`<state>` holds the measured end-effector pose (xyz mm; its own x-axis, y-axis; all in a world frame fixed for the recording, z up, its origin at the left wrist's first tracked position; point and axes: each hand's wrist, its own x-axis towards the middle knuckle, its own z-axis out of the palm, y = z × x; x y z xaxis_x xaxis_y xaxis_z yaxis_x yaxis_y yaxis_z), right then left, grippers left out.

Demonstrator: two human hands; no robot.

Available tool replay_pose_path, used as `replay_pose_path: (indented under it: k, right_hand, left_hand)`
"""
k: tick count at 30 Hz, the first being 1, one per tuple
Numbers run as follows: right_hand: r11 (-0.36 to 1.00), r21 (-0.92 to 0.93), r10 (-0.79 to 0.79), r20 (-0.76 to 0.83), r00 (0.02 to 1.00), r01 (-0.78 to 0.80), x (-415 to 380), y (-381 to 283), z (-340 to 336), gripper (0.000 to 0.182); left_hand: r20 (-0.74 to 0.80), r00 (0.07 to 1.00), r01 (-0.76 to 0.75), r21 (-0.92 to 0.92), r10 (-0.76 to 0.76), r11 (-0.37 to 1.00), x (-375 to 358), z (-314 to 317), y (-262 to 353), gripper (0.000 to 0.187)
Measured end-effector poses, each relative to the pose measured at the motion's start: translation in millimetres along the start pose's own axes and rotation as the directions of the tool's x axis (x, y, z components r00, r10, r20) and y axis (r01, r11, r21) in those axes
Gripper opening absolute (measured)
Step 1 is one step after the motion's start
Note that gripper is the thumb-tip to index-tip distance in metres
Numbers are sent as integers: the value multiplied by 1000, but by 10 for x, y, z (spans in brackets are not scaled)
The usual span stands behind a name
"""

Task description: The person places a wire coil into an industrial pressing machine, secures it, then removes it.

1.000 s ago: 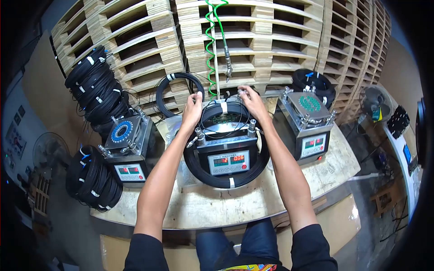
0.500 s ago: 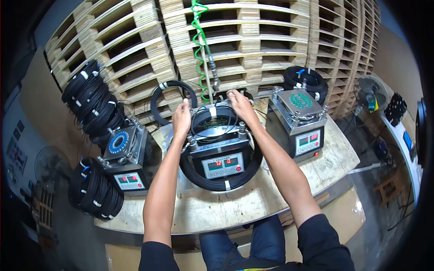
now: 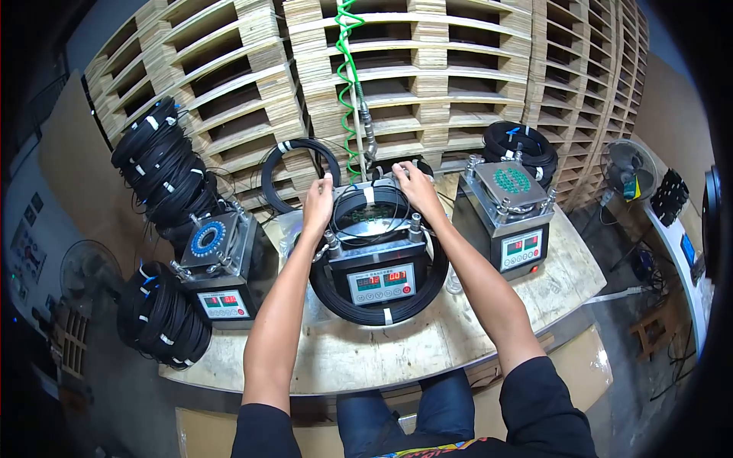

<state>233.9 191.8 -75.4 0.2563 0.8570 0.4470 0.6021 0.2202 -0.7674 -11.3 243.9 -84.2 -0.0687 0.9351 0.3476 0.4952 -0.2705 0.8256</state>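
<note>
Working at the far corners of the middle silver-and-black metal machine seems to be the step in hand; our left hand is resting by its far left corner, our right hand by its far right one; the fingers of both are bending, but we cannot tell whether either hand is clamping anything; the large black cable coil is curving around the machine's front, below its lit panel; thin black loops are crossing above the top, between our hands; any move is calling for care around those loops; bare table is lying open between the coil and the near edge; the sides are looking tighter, with the blue-ringed metal machine standing left and the green-dotted metal machine right; behind, wooden pallets and a green spiral hose are limiting our room.
</note>
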Motion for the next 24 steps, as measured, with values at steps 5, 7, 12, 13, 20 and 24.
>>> replay_pose_path:
  k: [5, 7, 12, 13, 20, 24]
  right_hand:
    - [999, 40, -13, 53, 998, 10, 47, 65, 3, 46]
    - [997, 74, -41, 54, 998, 37, 19, 52, -6, 44]
    - [979, 164, -127, 19, 992, 122, 56, 135, 52, 36]
    - [979, 165, -127, 20, 992, 122, 40, 117, 39, 36]
    - [990, 65, -125, 34, 992, 122, 60, 174, 59, 37]
    - [995, 48, -96, 62, 993, 93, 32, 143, 24, 40]
  left_hand:
    - [25, 998, 56, 19, -56, 998, -66, -47, 95, 68]
    - [22, 998, 65, 22, -65, 998, -95, -57, 106, 68]
    - [6, 1000, 3, -26, -3, 1000, -71, -41, 30, 58]
    - [-14, 1000, -10, -17, 10, 1000, -6, 12, -79, 47]
    - [50, 997, 56, -98, -51, 994, -42, -25, -122, 35]
    - [30, 998, 57, -40, -56, 998, -166, -105, 106, 44]
